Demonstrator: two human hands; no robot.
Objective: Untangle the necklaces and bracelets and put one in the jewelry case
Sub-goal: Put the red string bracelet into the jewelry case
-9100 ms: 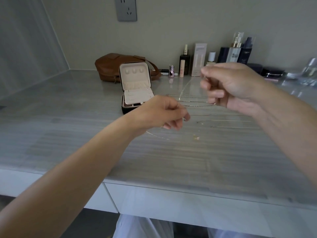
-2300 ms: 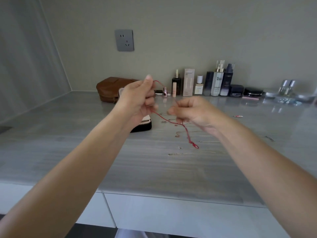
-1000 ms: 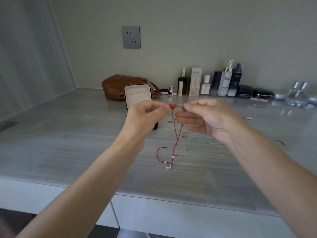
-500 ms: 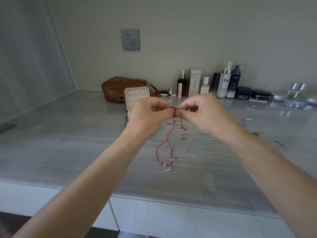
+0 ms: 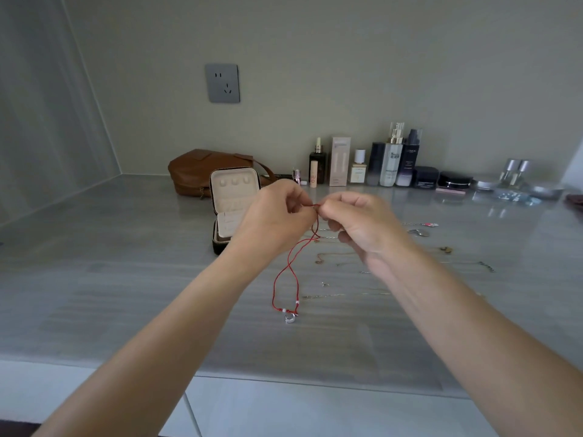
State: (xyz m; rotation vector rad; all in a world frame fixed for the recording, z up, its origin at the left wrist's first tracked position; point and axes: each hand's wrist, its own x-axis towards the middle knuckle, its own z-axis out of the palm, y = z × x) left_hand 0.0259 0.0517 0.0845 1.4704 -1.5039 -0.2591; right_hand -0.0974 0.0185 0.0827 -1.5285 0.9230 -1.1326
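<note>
Above the grey streaked countertop (image 5: 126, 279), the left hand (image 5: 277, 216) and the right hand (image 5: 356, 222) meet fingertip to fingertip. Each pinches the top of a red cord bracelet (image 5: 291, 272), whose loop hangs down to a silver charm (image 5: 291, 317); the open jewelry case (image 5: 235, 203) stands just behind the left hand, and thin chains (image 5: 340, 294) lie spread to the right. Along the beige back wall, below a grey socket (image 5: 222, 83), sit a brown bag (image 5: 195, 168) and a row of cosmetics, where one dark bottle (image 5: 410, 162) reads L'OREAL and the other labels are too small to read.
</note>
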